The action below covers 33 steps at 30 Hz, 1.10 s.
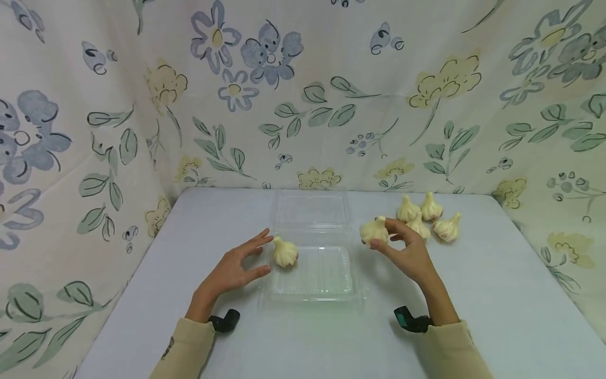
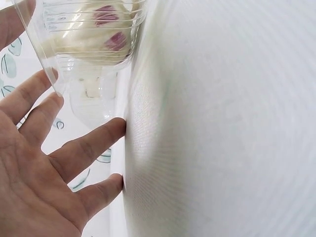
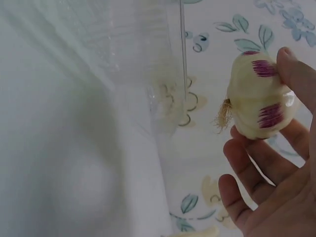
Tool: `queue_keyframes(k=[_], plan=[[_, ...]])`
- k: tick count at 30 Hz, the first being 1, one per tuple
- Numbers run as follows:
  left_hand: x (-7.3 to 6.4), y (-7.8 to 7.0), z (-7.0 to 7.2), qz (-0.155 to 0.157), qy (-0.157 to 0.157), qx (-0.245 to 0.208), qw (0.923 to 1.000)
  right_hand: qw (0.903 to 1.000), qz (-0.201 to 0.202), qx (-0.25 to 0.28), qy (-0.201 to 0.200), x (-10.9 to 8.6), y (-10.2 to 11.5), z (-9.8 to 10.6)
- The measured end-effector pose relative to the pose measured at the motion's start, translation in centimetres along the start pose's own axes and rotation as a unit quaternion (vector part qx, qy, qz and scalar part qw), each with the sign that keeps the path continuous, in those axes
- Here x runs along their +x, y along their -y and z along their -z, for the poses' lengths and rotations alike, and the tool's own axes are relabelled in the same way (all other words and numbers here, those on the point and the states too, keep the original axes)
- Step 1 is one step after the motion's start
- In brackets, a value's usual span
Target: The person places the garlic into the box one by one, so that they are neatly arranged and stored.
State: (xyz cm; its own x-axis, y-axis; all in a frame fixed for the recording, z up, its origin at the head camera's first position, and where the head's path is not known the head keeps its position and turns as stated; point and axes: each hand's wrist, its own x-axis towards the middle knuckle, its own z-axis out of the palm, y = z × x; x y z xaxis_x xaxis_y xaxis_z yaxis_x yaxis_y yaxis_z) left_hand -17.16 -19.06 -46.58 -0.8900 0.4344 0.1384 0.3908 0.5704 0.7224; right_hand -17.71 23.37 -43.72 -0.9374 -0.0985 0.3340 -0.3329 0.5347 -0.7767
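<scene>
A garlic bulb [image 1: 374, 231] is pinched between the thumb and fingers of my right hand [image 1: 408, 253], held up just right of the clear plastic container [image 1: 312, 297]. In the right wrist view this garlic bulb [image 3: 259, 96] shows purple streaks and a tuft of roots. Another garlic bulb [image 1: 285, 252] sits inside the container's left end. My left hand [image 1: 236, 268] is at the container's left side with fingers spread and extended. In the left wrist view, some fingertips of the left hand [image 2: 39, 153] touch the clear container wall, and others reach the tabletop.
Several more garlic bulbs [image 1: 446, 228] stand grouped at the back right of the white table [image 1: 303, 342]. The container's clear lid [image 1: 310, 209] lies opened back toward the rear edge. A floral curtain [image 1: 303, 105] surrounds the table's back and sides.
</scene>
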Motion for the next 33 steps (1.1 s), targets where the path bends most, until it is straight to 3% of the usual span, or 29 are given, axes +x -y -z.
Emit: queue_keyframes(k=[12, 33], plan=[[0.0, 0.3, 0.0, 0.003, -0.002, -0.005, 1.0000, 0.9983, 0.017, 0.040, 0.039, -0.6, 2.3, -3.6], [0.0, 0.1, 0.1, 0.007, 0.003, 0.005, 1.0000, 0.9928, 0.043, 0.059, 0.095, -0.6, 4.4, -7.2]])
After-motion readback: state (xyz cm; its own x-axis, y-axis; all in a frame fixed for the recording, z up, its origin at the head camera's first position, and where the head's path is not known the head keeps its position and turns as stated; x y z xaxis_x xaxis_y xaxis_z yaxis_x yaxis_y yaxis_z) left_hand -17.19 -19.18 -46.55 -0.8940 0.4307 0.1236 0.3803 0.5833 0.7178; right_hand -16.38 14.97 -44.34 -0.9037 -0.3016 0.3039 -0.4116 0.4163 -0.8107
